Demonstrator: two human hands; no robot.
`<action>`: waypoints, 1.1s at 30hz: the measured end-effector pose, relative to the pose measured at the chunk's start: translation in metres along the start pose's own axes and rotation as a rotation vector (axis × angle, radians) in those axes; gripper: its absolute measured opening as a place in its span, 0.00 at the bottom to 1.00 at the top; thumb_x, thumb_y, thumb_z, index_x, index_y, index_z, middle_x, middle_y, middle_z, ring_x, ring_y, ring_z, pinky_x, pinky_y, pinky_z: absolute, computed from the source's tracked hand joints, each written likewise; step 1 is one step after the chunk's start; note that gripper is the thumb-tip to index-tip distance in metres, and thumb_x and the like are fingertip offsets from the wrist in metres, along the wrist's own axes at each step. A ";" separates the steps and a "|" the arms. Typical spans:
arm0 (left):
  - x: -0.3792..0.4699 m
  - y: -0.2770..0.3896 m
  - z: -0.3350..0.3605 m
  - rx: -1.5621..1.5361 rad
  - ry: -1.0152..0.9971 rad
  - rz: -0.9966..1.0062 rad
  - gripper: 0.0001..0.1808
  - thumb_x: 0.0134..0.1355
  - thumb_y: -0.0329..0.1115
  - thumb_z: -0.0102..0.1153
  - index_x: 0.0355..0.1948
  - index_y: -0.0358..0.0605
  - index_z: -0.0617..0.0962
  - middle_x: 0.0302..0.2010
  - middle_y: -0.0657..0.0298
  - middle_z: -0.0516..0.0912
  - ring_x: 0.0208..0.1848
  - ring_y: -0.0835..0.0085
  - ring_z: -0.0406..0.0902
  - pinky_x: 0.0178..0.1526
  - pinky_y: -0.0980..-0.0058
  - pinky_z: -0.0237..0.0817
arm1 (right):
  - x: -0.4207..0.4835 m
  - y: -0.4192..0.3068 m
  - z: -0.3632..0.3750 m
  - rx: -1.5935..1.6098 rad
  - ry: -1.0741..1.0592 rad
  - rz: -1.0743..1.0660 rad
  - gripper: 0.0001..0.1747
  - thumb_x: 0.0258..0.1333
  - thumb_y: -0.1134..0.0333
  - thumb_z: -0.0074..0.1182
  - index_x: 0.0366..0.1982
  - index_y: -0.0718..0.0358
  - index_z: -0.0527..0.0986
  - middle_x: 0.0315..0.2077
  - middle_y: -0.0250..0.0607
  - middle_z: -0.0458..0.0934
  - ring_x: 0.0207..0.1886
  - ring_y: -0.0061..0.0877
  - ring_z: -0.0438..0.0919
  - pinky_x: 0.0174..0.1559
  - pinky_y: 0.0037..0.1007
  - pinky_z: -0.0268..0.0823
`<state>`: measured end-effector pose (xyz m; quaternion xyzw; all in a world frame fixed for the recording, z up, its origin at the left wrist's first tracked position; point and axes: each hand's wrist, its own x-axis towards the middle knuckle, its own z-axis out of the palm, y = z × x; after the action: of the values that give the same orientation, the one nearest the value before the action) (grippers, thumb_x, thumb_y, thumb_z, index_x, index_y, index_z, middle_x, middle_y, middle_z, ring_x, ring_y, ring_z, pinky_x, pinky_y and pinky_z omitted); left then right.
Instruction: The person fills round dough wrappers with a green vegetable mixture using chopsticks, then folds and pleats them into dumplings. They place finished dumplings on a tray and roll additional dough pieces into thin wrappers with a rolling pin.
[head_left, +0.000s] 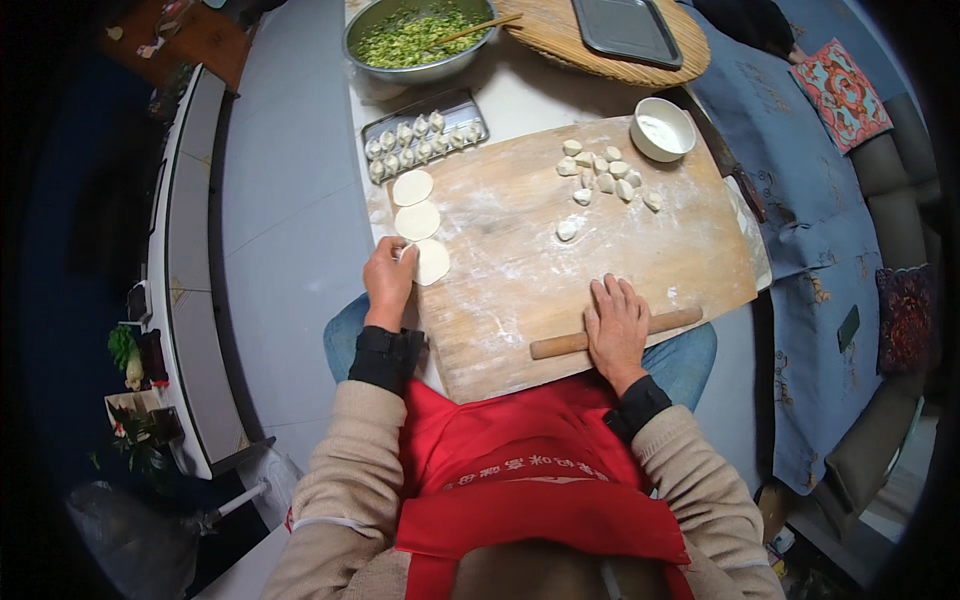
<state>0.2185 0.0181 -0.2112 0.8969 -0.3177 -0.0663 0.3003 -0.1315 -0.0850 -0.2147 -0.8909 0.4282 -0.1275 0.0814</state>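
My left hand (388, 277) is at the board's left edge, its thumb and fingers pinching the rim of the nearest round dough wrapper (433, 262). Two more flat wrappers, a middle one (418, 220) and a far one (412, 188), lie in a column beyond it. My right hand (620, 330) rests palm down across a wooden rolling pin (559, 346), fingers stretched past it onto the floured wooden board (510, 292). The pin's middle is hidden under the palm. One dough piece (566, 229) sits apart, nearer me than a loose cluster of small dough pieces (605, 182).
Filled dumplings stand in rows on a metal tray (484, 135). Behind it is a steel bowl (352, 56) of chopped green filling with chopsticks (480, 30). A white bowl (679, 154) of flour stands at the board's far right corner. A dark baking tray (626, 30) lies on a round woven mat (694, 56).
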 end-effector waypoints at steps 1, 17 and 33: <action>-0.001 0.007 -0.005 0.131 0.050 0.084 0.13 0.59 0.35 0.64 0.44 0.42 0.81 0.38 0.55 0.85 0.37 0.60 0.82 0.42 0.65 0.72 | 0.002 0.000 0.001 0.010 0.004 -0.001 0.26 0.62 0.58 0.52 0.61 0.55 0.70 0.63 0.41 0.68 0.67 0.39 0.62 0.66 0.50 0.50; -0.032 0.186 0.127 0.134 -0.273 0.678 0.10 0.52 0.30 0.62 0.36 0.41 0.79 0.37 0.49 0.77 0.38 0.50 0.79 0.41 0.57 0.72 | 0.032 0.058 -0.011 0.125 0.161 -0.091 0.11 0.55 0.61 0.60 0.27 0.60 0.74 0.32 0.41 0.71 0.38 0.38 0.73 0.42 0.40 0.68; -0.039 0.191 0.116 -0.282 -0.916 0.497 0.11 0.56 0.30 0.58 0.38 0.43 0.86 0.37 0.48 0.85 0.41 0.50 0.82 0.47 0.59 0.72 | 0.089 0.042 -0.011 0.075 0.102 0.121 0.30 0.66 0.57 0.47 0.66 0.59 0.63 0.67 0.46 0.62 0.72 0.39 0.57 0.70 0.51 0.47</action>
<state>0.0505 -0.1331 -0.1970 0.6252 -0.6067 -0.4195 0.2552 -0.1128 -0.1808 -0.2009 -0.8521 0.4799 -0.1833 0.1003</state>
